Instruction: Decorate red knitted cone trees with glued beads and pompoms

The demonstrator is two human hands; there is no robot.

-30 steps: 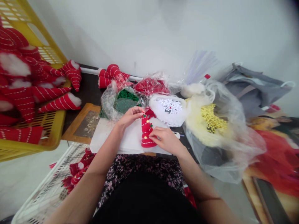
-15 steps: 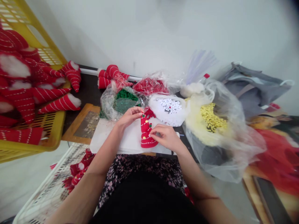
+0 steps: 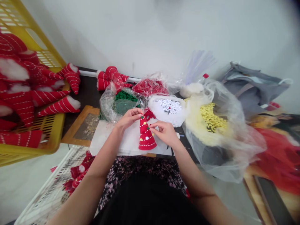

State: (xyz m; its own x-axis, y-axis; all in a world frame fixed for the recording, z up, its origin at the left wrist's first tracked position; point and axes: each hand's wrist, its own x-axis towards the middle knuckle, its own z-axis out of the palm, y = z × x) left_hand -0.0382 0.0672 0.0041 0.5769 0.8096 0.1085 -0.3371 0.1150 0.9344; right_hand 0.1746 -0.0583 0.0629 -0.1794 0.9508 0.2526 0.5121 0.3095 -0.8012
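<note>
My left hand (image 3: pixel 132 118) pinches the tip of a red stuffed cone (image 3: pixel 147 142) crossed by white stitched lines. Small yellow, white and green pom-poms dot the cone, which leans slightly over a white sheet (image 3: pixel 126 146). On the cone's right side, my right hand (image 3: pixel 164 132) has thumb and forefinger closed at a green pom-pom (image 3: pixel 148 128). A piece of red material (image 3: pixel 150 114) lies just behind the cone. Behind my hands are bags of green pom-poms (image 3: pixel 126 96), white pom-poms (image 3: pixel 170 106) and yellow pom-poms (image 3: pixel 212 118).
A yellow crate (image 3: pixel 55 137) on the left is full of red striped stuffed cones. Below it, a white basket (image 3: pixel 44 193) holds more red pieces. A wooden-framed board (image 3: pixel 82 125) lies left of the sheet. A grey bag (image 3: pixel 255 87) sits back right.
My right hand has moved up the cone from a white pom-pom to the green one. The cone has turned and shifted slightly left, while my left hand keeps its tip.
</note>
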